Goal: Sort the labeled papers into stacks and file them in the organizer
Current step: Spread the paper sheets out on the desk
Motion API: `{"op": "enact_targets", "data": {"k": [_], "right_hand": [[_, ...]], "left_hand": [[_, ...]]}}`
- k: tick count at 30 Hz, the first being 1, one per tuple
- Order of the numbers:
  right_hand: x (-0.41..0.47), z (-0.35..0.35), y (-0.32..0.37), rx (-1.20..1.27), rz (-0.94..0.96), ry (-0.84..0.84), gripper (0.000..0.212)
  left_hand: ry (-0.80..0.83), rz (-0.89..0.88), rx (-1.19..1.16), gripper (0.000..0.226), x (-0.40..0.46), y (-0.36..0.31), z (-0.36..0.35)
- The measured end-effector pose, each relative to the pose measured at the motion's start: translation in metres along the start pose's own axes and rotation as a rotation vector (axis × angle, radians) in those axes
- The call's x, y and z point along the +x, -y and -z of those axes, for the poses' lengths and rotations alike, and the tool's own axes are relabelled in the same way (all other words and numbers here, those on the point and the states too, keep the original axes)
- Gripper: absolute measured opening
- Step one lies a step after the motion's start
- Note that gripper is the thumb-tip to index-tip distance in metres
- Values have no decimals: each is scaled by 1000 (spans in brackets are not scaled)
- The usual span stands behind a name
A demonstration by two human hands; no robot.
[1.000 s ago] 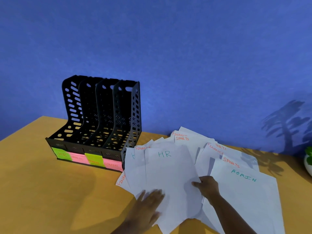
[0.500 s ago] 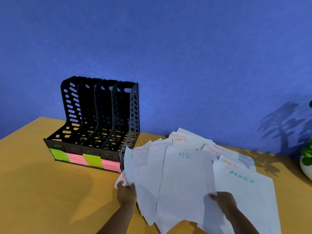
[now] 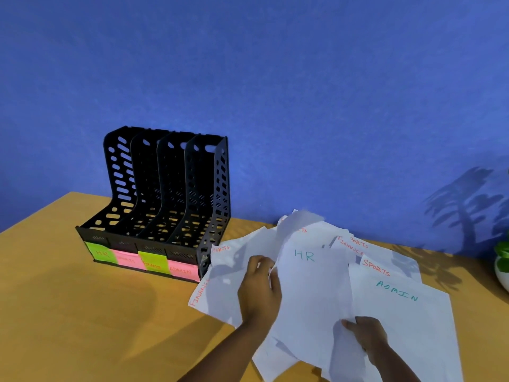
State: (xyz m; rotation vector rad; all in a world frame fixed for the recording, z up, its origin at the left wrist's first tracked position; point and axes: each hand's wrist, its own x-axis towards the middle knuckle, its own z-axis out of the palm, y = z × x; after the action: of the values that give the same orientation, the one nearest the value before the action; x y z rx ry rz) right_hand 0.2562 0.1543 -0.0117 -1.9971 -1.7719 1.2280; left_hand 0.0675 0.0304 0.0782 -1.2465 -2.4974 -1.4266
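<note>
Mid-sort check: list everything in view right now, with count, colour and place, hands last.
organizer: one, black, four slots holding no papers, left on the table by the wall.
slot labels: four, green HR, pink SPORTS, green FINANCE, pink ADMIN, along the organizer's front.
papers: one loose overlapping pile, white, exact count unclear, right of the organizer; visible words HR, ADMIN, SPORTS, FINANCE.
HR sheet: one, white with teal lettering, on top at the pile's middle.
plant pot: one, white with green leaves, right edge.
table: one, tan wood.
wall: blue.
left hand: on the pile's left sheets.
right hand: gripping the HR sheet's lower edge.
</note>
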Motion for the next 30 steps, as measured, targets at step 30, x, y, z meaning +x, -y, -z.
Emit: {"op": "enact_targets", "data": {"k": [30], "right_hand": [[-10, -1, 10, -67, 39, 31, 20]], "left_hand": [[-926, -6, -474, 25, 104, -47, 82]]}}
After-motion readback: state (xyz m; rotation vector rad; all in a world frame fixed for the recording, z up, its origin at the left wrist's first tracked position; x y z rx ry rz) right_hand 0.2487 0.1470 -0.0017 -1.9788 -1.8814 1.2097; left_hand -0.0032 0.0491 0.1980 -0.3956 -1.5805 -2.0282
